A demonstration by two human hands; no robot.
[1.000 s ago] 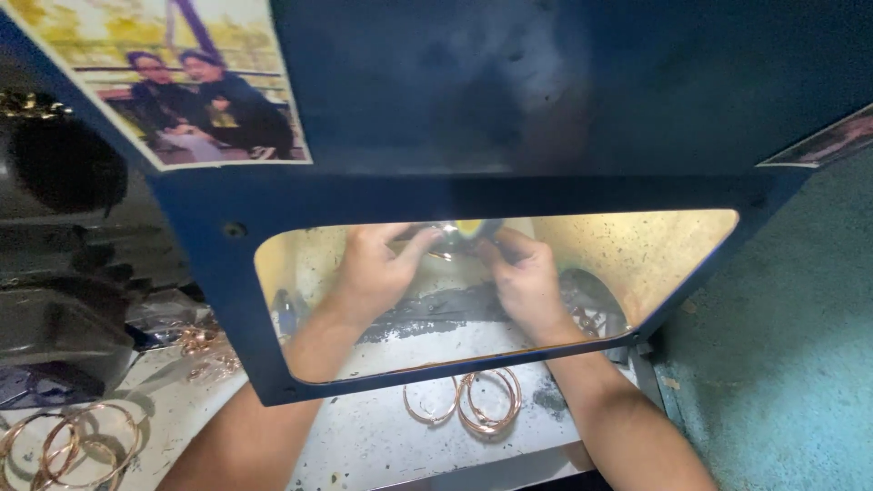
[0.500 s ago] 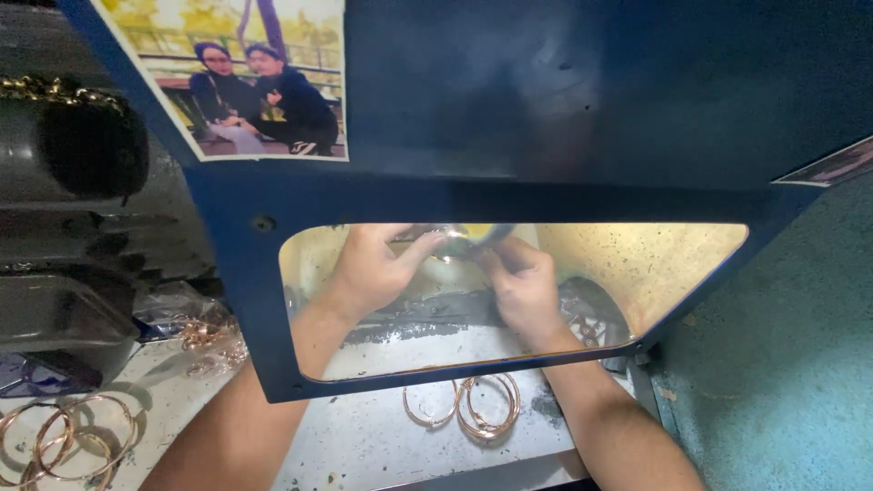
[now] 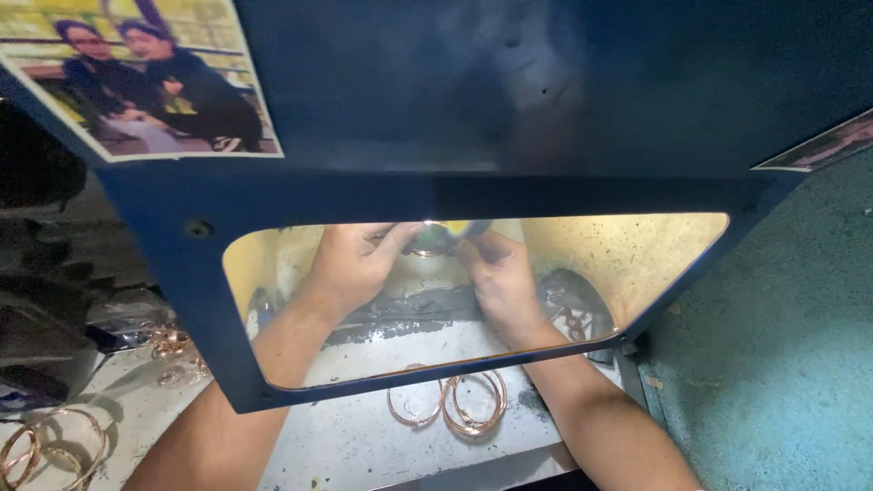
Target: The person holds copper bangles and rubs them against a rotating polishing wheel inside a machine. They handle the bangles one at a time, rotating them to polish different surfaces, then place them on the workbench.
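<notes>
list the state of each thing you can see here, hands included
left hand: inside the box, gripping the ring
right hand: inside the box, gripping the ring
ring: held up between both hands
blue box: front window open, lit inside
bangles: lying flat on the bench under the window
photo: stuck on the box

Hands: my left hand (image 3: pixel 350 264) and right hand (image 3: pixel 498 277) pinch a ring (image 3: pixel 427 240) behind the blue shield (image 3: pixel 473 195).
Bench: copper bangles (image 3: pixel 450 403) lie below.
</notes>
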